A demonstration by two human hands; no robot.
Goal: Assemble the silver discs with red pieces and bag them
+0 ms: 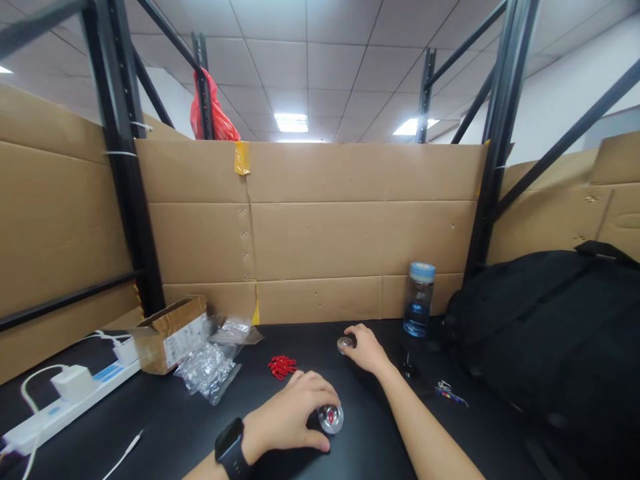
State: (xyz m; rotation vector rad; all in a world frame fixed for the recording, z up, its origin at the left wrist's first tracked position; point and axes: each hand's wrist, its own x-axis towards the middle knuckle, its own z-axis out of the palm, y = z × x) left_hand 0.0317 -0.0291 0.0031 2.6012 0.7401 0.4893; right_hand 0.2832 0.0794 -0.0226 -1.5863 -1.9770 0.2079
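Observation:
On the black table my left hand (293, 417), with a dark watch on its wrist, curls round a small shiny metal cup (331, 418) that has something red inside. Farther back, my right hand (367, 348) reaches out and its fingers close on a second small round metal piece (345, 343) lying on the table. A heap of small red parts (282, 367) lies between the two hands and to their left, touched by neither.
A blue-capped water bottle (418, 301) stands right of my right hand. A black backpack (545, 320) fills the right side. An open cardboard box (170, 333), clear plastic bags (210, 363) and a white power strip (70, 400) lie at left. Cardboard walls (310, 227) close the back.

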